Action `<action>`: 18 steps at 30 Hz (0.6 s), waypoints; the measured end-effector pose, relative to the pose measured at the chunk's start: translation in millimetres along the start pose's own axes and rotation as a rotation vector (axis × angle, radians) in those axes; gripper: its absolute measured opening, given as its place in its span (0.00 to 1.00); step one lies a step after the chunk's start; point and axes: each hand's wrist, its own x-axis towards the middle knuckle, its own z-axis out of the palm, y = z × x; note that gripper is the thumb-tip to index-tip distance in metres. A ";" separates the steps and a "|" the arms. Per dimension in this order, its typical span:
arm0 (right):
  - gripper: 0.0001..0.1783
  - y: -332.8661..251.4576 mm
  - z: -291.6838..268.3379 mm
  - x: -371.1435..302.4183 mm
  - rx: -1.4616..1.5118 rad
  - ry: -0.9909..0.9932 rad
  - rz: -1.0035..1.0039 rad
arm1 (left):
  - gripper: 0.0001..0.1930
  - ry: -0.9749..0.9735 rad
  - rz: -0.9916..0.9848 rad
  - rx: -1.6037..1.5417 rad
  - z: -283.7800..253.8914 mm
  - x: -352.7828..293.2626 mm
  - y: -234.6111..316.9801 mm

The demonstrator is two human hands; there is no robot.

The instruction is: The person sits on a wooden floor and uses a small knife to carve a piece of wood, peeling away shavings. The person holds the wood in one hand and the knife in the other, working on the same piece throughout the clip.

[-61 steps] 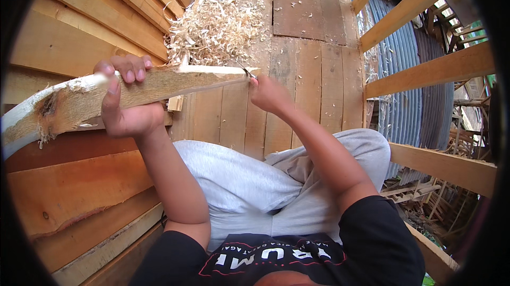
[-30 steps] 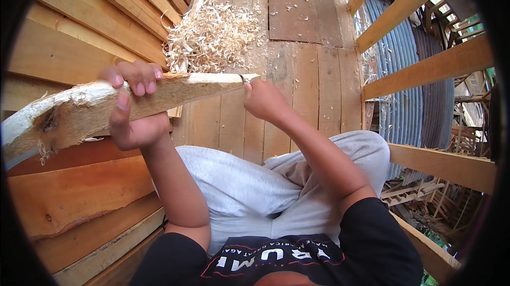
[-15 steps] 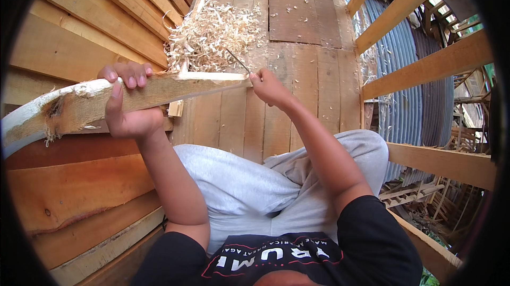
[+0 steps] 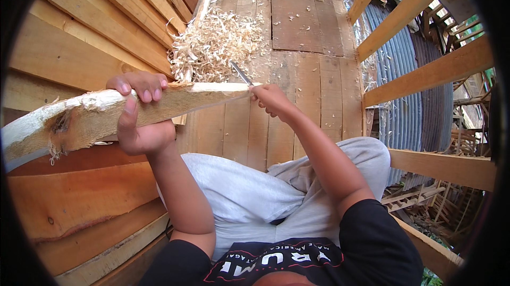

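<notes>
My left hand [image 4: 143, 121] is wrapped round a long curved piece of wood [image 4: 207, 103], thumb on the near side and fingertips over the upper edge. Pale, freshly cut wood shows along that edge, and a dark knot with frayed fibres lies left of the hand. At the wood's tapered right end, my right hand [image 4: 271, 101] is closed round what looks like a knife [image 4: 242, 73]. The narrow metal blade points up and to the left, across the tip of the wood. Its handle is hidden in my fist.
Curled wood shavings [image 4: 212, 44] are heaped on the plank floor [image 4: 295, 23] beyond the wood. Stacked boards [image 4: 79, 193] stand along the left. On the right is a wooden railing [image 4: 430, 70], with corrugated metal sheets [image 4: 396, 89] beyond it. My crossed legs [image 4: 239, 185] are below.
The wood and my left hand have shifted slightly right and down in the picture. The knife has turned so its blade looks broader, and the right hand has lowered a little.
</notes>
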 end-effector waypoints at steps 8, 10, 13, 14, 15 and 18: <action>0.37 6.4 0.2 1.1 -0.159 0.191 -0.023 | 0.13 -0.044 0.016 -0.036 0.8 0.7 -2.7; 0.37 8.7 -0.4 4.0 -0.156 0.201 -0.004 | 0.13 -0.042 0.016 -0.037 0.2 0.7 -3.0; 0.37 3.7 2.7 -2.0 -0.193 0.171 -0.058 | 0.13 -0.033 0.016 -0.031 -2.2 0.6 -1.8; 0.36 3.2 3.9 -1.8 -0.188 0.158 -0.039 | 0.13 -0.032 0.015 -0.031 -3.2 0.5 -1.2; 0.35 2.7 2.8 -1.9 -0.183 0.149 -0.018 | 0.13 -0.032 0.012 -0.036 -3.1 0.6 -1.4; 0.34 2.5 1.4 -2.6 -0.066 0.092 0.038 | 0.13 -0.040 0.010 -0.048 -2.2 0.6 -2.1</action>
